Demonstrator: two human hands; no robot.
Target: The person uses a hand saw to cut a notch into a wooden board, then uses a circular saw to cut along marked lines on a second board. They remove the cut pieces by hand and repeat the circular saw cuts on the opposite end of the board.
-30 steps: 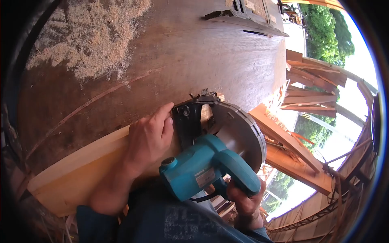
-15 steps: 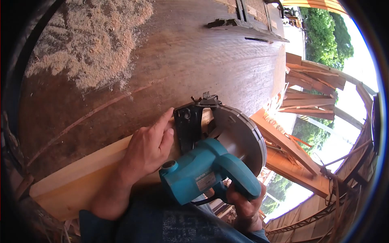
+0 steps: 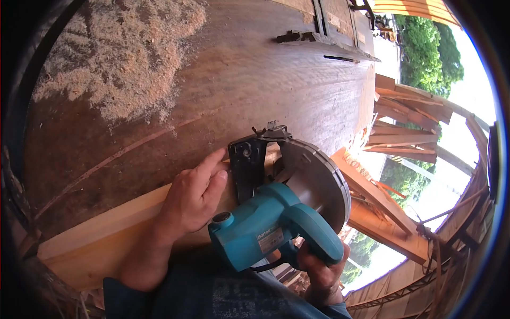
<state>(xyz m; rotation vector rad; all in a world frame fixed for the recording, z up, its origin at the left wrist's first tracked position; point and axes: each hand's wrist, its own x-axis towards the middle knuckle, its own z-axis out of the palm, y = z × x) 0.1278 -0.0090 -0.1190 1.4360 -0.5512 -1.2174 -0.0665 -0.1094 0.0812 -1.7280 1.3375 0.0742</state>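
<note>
My right hand [image 3: 324, 268] grips the rear handle of a teal circular saw [image 3: 255, 223] with a grey blade guard. The saw's black base plate [image 3: 247, 167] rests across a pale wooden board [image 3: 106, 226] at the edge of the table. My left hand [image 3: 196, 196] lies on the board just left of the plate. Its index finger and thumb are stretched out, with the fingertip close to the plate's edge. The other fingers of that hand are mostly hidden. Most of the blade is covered by the guard.
A brown wooden table [image 3: 239, 80] carries a heap of sawdust [image 3: 122, 64] at upper left. A rough strip of wood [image 3: 329, 42] lies toward its far end. Stacked planks [image 3: 406, 125] and a reddish beam [image 3: 377, 191] stand to the right. Trees [image 3: 425, 53] show outside.
The view has shifted slightly. My left thumb and index finger have moved a little relative to the base plate. The saw stays nearly in the same place, still in my right hand.
</note>
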